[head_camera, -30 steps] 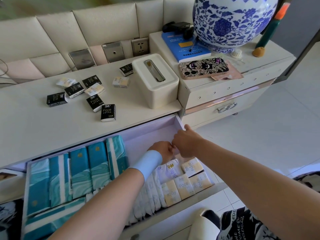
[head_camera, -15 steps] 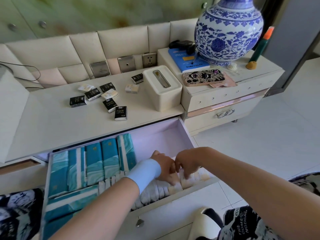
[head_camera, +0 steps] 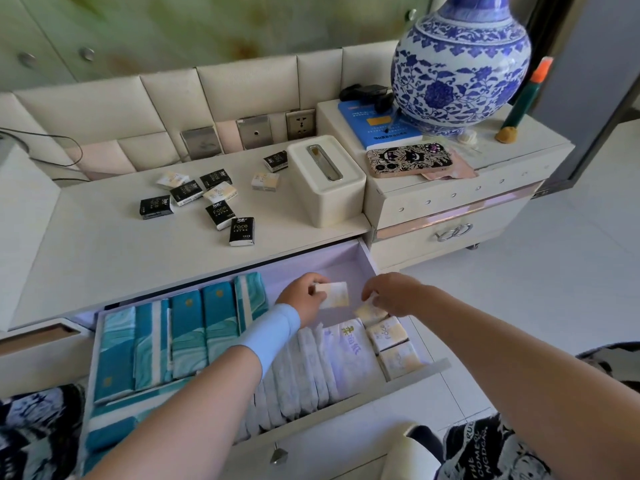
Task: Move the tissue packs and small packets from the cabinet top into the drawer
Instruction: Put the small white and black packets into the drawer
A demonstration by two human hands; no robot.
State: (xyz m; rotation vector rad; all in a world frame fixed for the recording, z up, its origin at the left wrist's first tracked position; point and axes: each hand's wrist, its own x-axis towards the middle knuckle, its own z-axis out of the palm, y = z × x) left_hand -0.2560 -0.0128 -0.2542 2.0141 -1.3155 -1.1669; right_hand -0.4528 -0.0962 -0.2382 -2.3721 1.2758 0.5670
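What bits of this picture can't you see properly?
Head view:
- Round blue-and-white porcelain vase: neck cut off by the top edge.
- Black gadget: partly hidden behind the vase.
- Blue book: print too small.
- Cream tissue packet under the right hand: partly hidden by its fingers.

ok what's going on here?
A person is loading small tissue packs into the open drawer. The left hand holds a cream pack over the drawer's bare back part. The right hand pinches a second cream pack at the back of the row along the right side. Teal packs fill the left. Black packs and loose cream packs lie on the cabinet top.
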